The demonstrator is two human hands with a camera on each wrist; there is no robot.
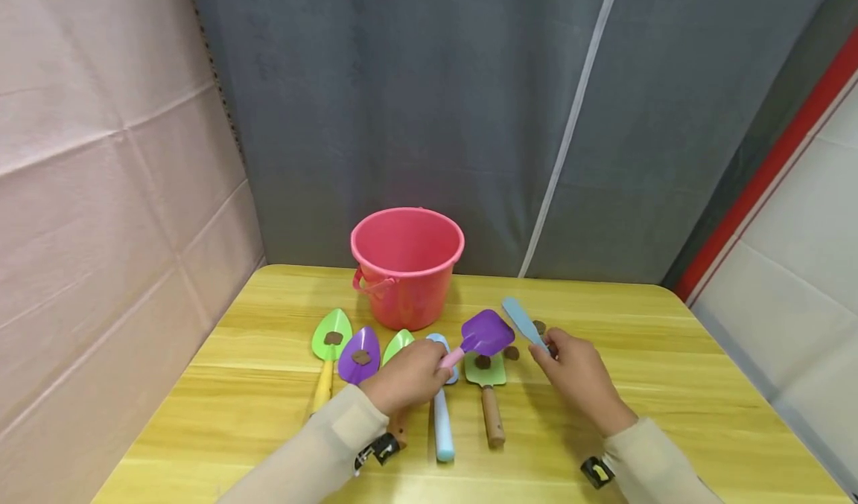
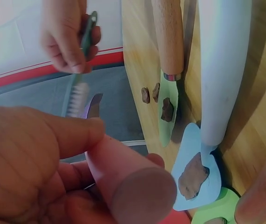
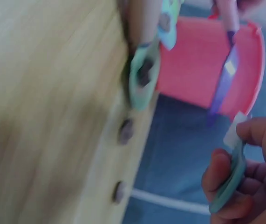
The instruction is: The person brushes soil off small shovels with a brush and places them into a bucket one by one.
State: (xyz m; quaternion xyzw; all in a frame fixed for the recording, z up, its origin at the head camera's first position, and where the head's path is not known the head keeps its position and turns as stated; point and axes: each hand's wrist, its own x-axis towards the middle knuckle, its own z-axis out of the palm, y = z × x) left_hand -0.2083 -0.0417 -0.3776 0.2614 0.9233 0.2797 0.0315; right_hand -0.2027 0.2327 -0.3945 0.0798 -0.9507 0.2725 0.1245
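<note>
In the head view my left hand [image 1: 410, 376] grips the pink handle of a small purple shovel [image 1: 488, 332], its blade raised over the tools on the table. The handle's round end [image 2: 144, 196] faces the left wrist camera. My right hand [image 1: 578, 376] holds a brush [image 1: 523, 321] with a blue-green handle, to the right of the blade. White bristles [image 2: 79, 99] show in the left wrist view. Right thumb and fingers curl round the brush handle [image 3: 230, 182]. A light green shovel with a wooden handle [image 1: 492, 416] lies below the purple blade, a brown lump on it.
A pink bucket [image 1: 418, 301] stands at the back of the wooden table [image 1: 603, 310]. Toward the left lie a green shovel [image 1: 340, 319], a purple one [image 1: 353, 370] and a light blue one [image 1: 443, 426], with brown lumps on them. Loose brown lumps [image 1: 512, 353] lie near the brush.
</note>
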